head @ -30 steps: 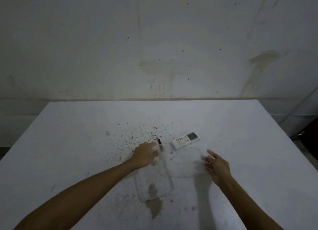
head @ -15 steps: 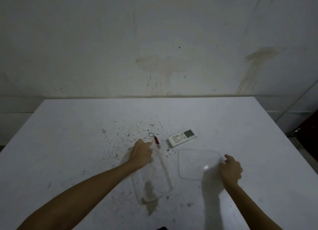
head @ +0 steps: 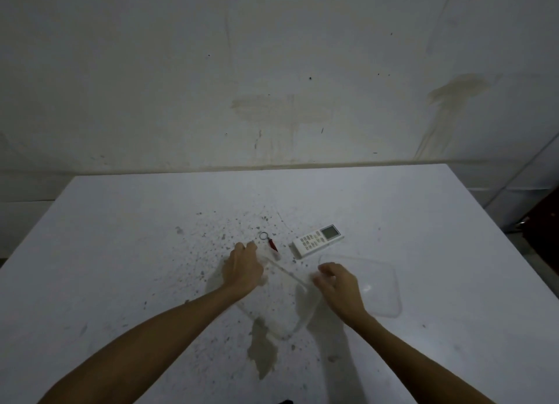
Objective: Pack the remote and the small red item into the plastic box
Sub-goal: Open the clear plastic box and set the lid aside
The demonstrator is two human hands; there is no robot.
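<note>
A clear plastic box [head: 284, 300] lies open on the white table [head: 121, 252], hard to see against it. My left hand [head: 243, 267] grips the box's far left corner. Just beyond that hand lies the small red item [head: 273, 245], a red charm on a metal key ring. The white remote [head: 317, 240], its display end to the right, rests on the table behind the box. The clear lid [head: 375, 285] lies flat to the right. My right hand [head: 338, 285] hovers between box and lid with fingers loosely apart and nothing in it.
The table carries dark speckles and a brown stain [head: 263, 352] near the box's front end. A stained wall [head: 272, 70] rises behind the table's far edge. A dark object [head: 544, 222] stands off the table at the right.
My right hand set the lid down to the right, let it go and moved left toward the box. My left hand stayed on the box corner.
</note>
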